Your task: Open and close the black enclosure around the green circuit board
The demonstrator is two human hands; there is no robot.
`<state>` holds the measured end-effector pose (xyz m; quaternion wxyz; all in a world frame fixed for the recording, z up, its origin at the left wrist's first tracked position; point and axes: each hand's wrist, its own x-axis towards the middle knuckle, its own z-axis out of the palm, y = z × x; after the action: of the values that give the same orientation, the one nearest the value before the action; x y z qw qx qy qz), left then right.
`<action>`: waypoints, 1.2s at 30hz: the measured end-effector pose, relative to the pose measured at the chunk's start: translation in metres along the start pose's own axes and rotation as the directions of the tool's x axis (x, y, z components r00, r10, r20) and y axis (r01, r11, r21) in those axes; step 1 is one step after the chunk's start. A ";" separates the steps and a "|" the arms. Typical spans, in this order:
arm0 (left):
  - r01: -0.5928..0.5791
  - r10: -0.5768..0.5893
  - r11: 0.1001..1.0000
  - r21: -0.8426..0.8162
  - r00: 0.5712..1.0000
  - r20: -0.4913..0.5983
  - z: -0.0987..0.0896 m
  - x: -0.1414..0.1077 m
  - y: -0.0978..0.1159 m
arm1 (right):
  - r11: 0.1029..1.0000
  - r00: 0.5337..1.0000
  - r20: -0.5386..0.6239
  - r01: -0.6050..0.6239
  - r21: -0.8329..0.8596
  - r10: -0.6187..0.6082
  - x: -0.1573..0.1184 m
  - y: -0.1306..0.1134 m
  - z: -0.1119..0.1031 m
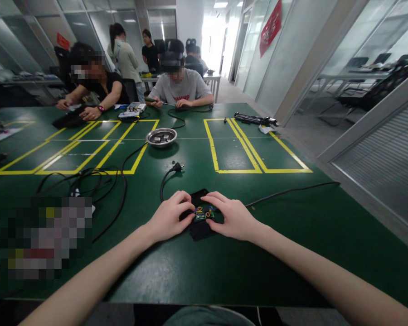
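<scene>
Reading left to right: our left hand (171,214), thumb and fingertips narrowly apart, at the left end of a small green circuit board with copper-coloured coils (203,213); long axis crosswise, between both hands. Our right hand (235,216) curves wider about its right end. Grip: we cannot tell.

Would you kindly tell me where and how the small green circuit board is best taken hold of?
I'd take the circuit board by its left and right ends, with the left hand and right hand coming in from either side: ring-shaped parts crowd its upturned face, so pressing from above seems less suitable.
</scene>
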<state>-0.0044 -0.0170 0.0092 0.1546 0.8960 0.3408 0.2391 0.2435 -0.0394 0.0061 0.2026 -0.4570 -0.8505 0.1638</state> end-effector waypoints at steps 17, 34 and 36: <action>0.002 0.000 0.994 0.107 1.000 -0.026 0.006 0.007 -0.009 | 0.986 0.993 0.006 -0.115 -0.117 0.117 0.004 -0.009 0.003; 0.024 -0.023 0.999 -0.032 1.000 0.021 0.004 0.004 -0.013 | 0.976 0.986 -0.016 0.165 0.143 -0.165 -0.004 0.021 -0.013; 0.024 -0.023 0.999 -0.042 1.000 0.003 0.003 0.004 -0.013 | 0.982 0.988 -0.048 0.153 0.112 -0.149 -0.004 0.024 -0.018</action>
<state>-0.0074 -0.0047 0.0026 0.1767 0.8887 0.3461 0.2435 0.2720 -0.0282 0.0098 0.2572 -0.3817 -0.8677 0.1879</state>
